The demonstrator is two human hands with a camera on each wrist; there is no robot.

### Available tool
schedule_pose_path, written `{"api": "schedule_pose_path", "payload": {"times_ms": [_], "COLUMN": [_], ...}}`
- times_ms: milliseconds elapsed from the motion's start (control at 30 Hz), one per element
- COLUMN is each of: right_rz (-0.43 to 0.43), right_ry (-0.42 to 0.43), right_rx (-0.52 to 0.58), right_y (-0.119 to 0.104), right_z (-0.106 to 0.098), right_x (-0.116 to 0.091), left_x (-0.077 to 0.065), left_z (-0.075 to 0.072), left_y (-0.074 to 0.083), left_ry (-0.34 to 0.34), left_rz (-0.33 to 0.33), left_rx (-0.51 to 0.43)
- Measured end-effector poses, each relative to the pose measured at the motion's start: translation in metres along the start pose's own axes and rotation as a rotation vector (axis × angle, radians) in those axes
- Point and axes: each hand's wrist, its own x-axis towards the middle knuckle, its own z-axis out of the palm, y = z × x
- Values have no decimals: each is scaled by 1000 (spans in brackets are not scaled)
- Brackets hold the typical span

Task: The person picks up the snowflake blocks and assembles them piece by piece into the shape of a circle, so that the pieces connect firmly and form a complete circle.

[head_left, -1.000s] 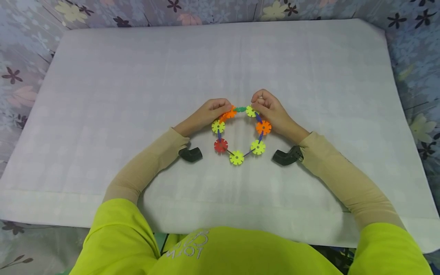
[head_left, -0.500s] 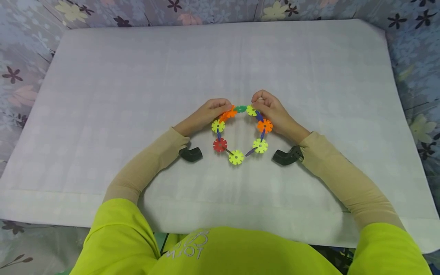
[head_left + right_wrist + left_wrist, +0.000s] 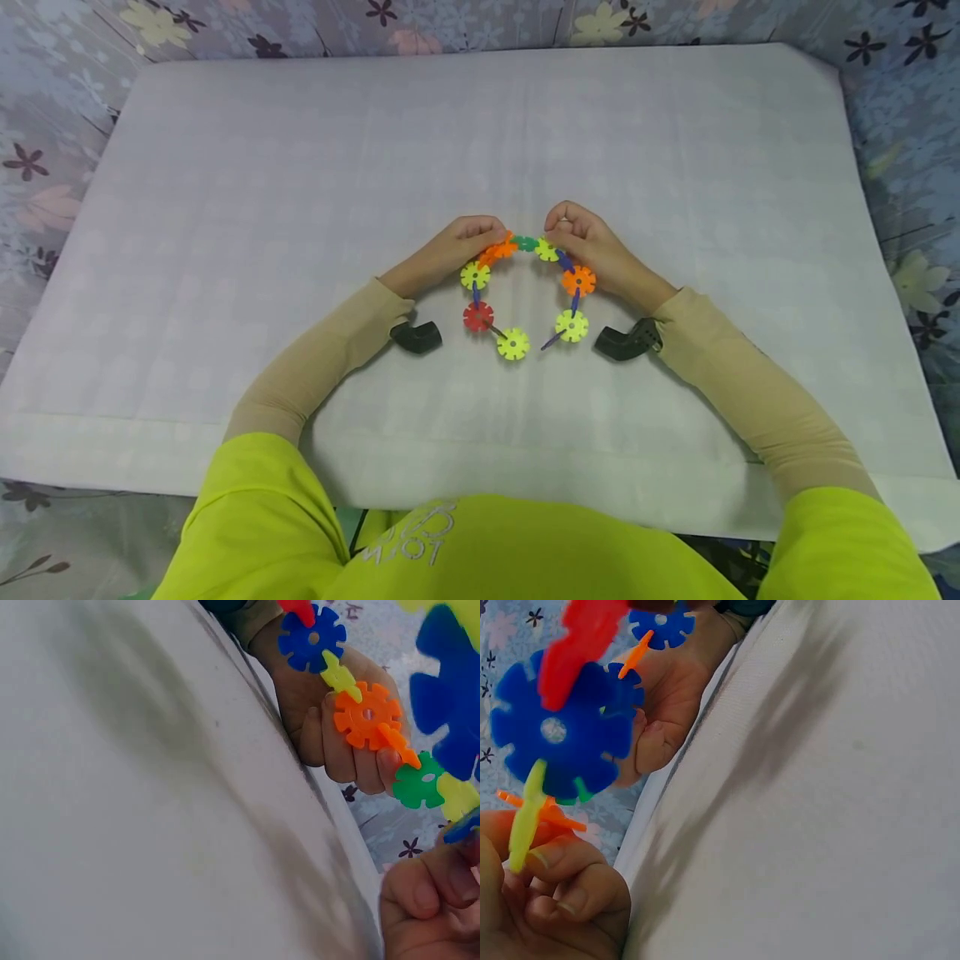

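A chain of slotted plastic snowflake discs, in yellow, orange, red, green and purple, curves in a ring-like loop between my hands. My left hand (image 3: 467,240) pinches an orange disc (image 3: 506,247) at the upper left of the loop. With thumb and fingers, my right hand (image 3: 591,243) pinches a yellow disc (image 3: 546,249) across from it; a green disc (image 3: 526,243) bridges the two. Toward my body the chain's ends stand apart: a yellow disc (image 3: 513,344) on the left, a purple disc (image 3: 553,340) on the right. The left wrist view shows a blue disc (image 3: 592,742) up close.
A white-covered table (image 3: 300,167) spreads beneath the hands. Dark curved mounts (image 3: 416,337) sit at both wrists, by beige sleeves (image 3: 322,367). Floral-patterned cloth (image 3: 450,25) borders the table's far side and both sides.
The chain's right end has swung right, widening a gap at the near side, where the ends earlier seemed to meet. My right hand has dipped slightly toward my body; the left stays in place.
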Motion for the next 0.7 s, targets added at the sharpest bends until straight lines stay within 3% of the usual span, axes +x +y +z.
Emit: {"api": "schedule_pose_path", "payload": {"times_ms": [200, 533, 700], "right_rz": [-56, -124, -133], "right_ry": [14, 101, 111], "right_rx": [-12, -68, -95], "right_y": [3, 9, 10], "right_z": [3, 5, 6], "right_x": [1, 4, 4], "left_x": [1, 3, 3], "left_z": [-2, -4, -5], "left_y": [-3, -3, -4], "left_ry": [-13, 23, 6], "left_rz": [17, 68, 52], "left_rx": [36, 100, 104]}}
